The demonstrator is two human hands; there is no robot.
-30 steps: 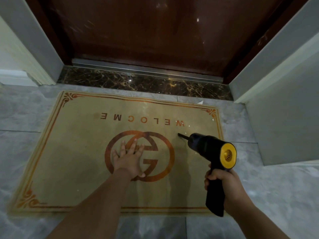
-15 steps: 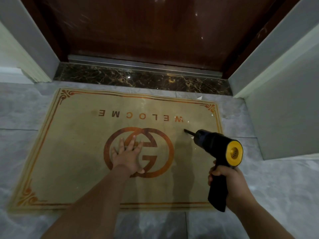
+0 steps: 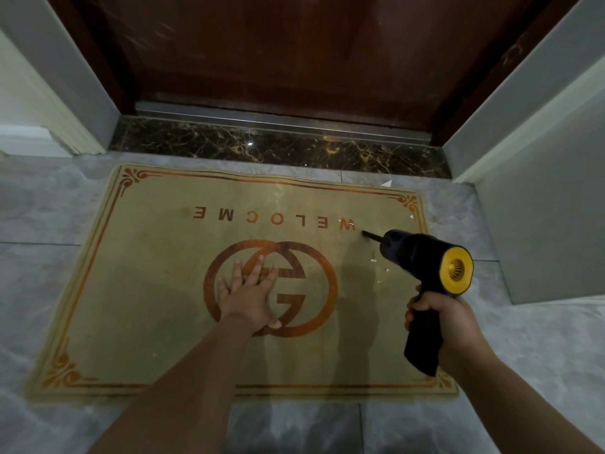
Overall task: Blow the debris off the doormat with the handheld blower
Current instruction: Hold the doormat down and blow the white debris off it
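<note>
Nearest me, my right hand [image 3: 442,319] grips the handle of the handheld blower [image 3: 425,267] — fingers [image 3: 413,304] curled tight round the black grip, yellow rear cap facing me, thin nozzle pointing toward the doormat's far right corner. My left hand [image 3: 252,296] lies flat on the doormat [image 3: 147,290], fingers straight and spread over the round logo, pinning it to the floor and holding nothing.

The doormat sits on the grey floor tiles just before the dark marble threshold [image 3: 278,149] and the wooden door [image 3: 294,50]. Pale debris specks [image 3: 379,267] dot its right side below the nozzle, with more by the W and the far right corner.

I judge the blowing well under way. I'd keep the nozzle low and shallow, sweep specks toward the right edge — not the threshold — and keep the flat palm down so the mat cannot lift.
</note>
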